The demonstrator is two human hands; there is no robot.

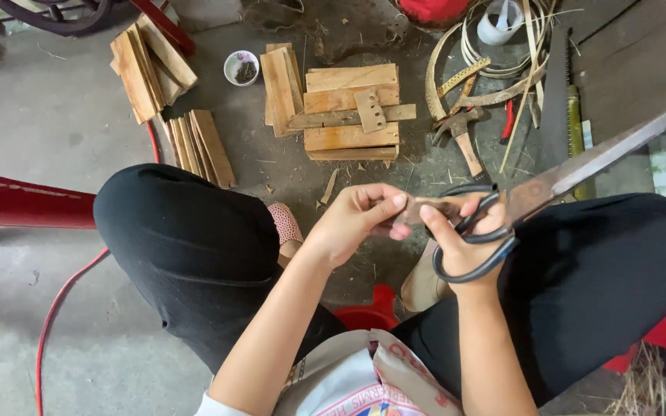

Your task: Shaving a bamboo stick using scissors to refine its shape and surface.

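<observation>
Pinching small brown strip (425, 209) between thumb and fingers, your left hand (360, 219) holds it above your lap, between your knees. Your right hand (468, 239) meets strip's other end, fingers closed through black loops of large scissors (549, 189); long blades angle up toward right edge, apart from strip. Beyond hands on concrete floor (55, 131): stack of wooden slats (348, 112), more slats (156, 65) at left, small bowl (241, 68), hammer (462, 135), coiled cane strips (495, 54), handsaw (560, 100). Red hose (63, 296) trails left.
</observation>
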